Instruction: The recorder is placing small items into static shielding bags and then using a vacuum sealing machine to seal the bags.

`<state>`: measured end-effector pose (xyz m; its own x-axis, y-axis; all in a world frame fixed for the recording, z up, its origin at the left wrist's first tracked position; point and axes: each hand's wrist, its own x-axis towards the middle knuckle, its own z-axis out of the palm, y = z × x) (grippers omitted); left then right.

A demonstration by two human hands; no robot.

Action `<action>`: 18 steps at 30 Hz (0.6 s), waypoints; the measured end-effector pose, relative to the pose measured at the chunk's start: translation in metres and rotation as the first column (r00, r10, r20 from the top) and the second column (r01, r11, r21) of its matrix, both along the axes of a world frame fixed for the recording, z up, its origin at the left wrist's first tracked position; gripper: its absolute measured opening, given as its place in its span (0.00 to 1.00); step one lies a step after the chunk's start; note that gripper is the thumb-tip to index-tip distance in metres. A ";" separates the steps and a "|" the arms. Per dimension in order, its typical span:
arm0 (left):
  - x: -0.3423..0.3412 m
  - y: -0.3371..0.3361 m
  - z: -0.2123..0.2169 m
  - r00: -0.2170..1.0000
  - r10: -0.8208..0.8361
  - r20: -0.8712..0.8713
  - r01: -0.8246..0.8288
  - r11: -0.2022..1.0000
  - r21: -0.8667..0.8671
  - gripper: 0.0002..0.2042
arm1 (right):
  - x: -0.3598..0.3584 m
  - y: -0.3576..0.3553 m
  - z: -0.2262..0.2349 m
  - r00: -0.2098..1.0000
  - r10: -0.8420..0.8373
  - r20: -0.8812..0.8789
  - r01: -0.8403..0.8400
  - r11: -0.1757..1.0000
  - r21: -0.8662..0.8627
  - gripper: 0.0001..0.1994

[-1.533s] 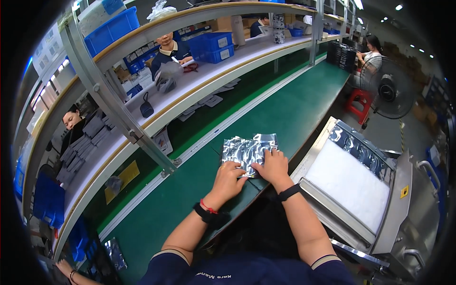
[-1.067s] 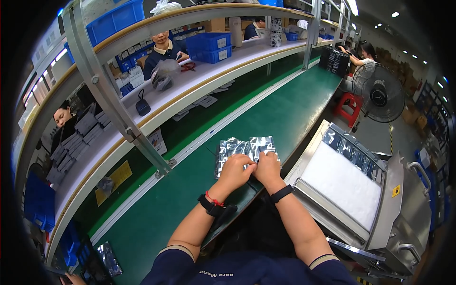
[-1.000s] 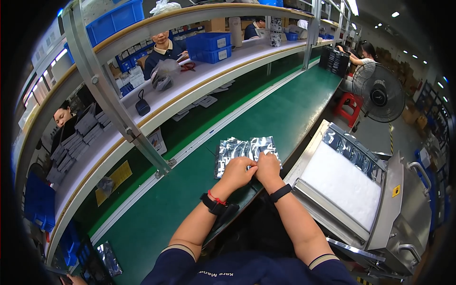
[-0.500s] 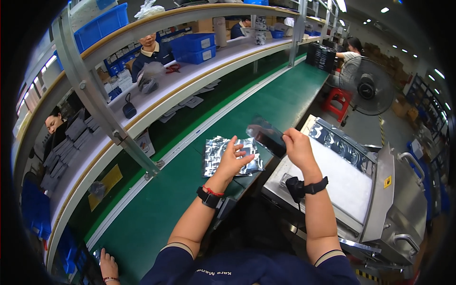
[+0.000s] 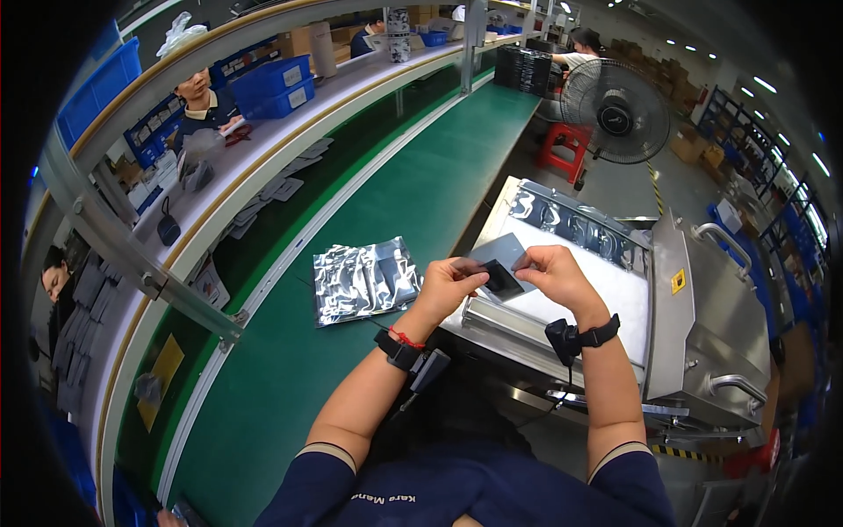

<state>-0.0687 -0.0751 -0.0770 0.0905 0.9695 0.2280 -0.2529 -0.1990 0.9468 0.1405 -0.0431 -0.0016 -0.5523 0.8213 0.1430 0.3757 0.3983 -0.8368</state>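
Both my hands pinch a small grey plastic-looking pouch [image 5: 505, 255] with a dark patch on its near side. My left hand [image 5: 446, 288] grips its left edge between thumb and fingers. On the opposite edge, my right hand [image 5: 562, 279] has a similar pinch. The pouch is held up over the near edge of a metal machine with a white bed [image 5: 575, 294], whose steel lid [image 5: 702, 325] stands raised at the right. Left of my left hand, a pile of shiny silver bags [image 5: 364, 281] lies on the green worktop [image 5: 290, 378].
Shiny pouches [image 5: 571, 218] line the far edge of the machine's bed. A shelf [image 5: 263, 149] with blue bins [image 5: 272, 88] runs along the left, and a metal post [image 5: 132, 237] rises there. Beyond the machine stand a fan [image 5: 615, 114] and a red stool [image 5: 565, 149]. Other people work nearby.
My left hand has moved from open above the silver bags to pinching the pouch. My right hand has turned the pouch over the machine. The view has shifted right.
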 end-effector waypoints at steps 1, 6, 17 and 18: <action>0.002 0.003 -0.005 1.000 -0.003 0.001 0.003 1.000 -0.001 0.10 | 0.002 0.001 -0.001 0.997 -0.039 0.072 0.027 0.987 0.160 0.04; 0.013 0.009 -0.020 0.865 0.245 -0.439 -0.124 0.950 0.285 0.13 | 0.009 0.016 -0.029 0.981 -0.160 0.107 0.051 0.750 0.659 0.03; 0.004 -0.022 -0.025 0.623 0.321 -0.713 0.031 0.901 0.433 0.05 | 0.022 0.032 -0.045 0.984 -0.176 -0.028 0.151 0.742 0.654 0.05; 0.000 -0.029 -0.022 0.632 0.334 -0.700 0.098 0.861 0.499 0.04 | 0.021 0.033 -0.046 0.982 -0.184 -0.047 0.168 0.724 0.669 0.05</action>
<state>-0.0691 -0.1036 -0.0994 0.3270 0.7775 0.5371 0.5489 -0.6189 0.5618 0.1619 -0.0104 -0.0480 -0.4169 0.6013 0.6816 0.5100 0.7755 -0.3722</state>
